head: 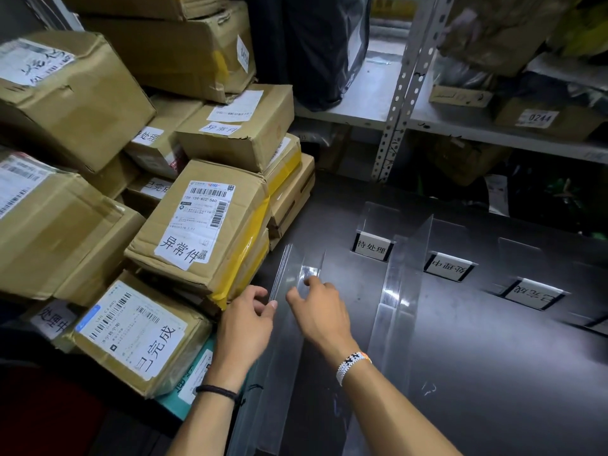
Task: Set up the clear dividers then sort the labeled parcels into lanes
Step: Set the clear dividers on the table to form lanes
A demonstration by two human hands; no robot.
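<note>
A clear divider is held upright on the dark table, just beside the stacked parcels. Its near edge is pinched by the curled fingers of the left hand. The bent fingers of the right hand are laid on its base; whether it is gripped there cannot be told. A second divider is seen standing to the right, near three label stands.

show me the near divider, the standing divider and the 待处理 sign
near divider [283, 274]: head view, far end of its clear edges
standing divider [411, 258]: head view, middle of its upright wall
待处理 sign [373, 246]: head view, centre of the white label
</note>
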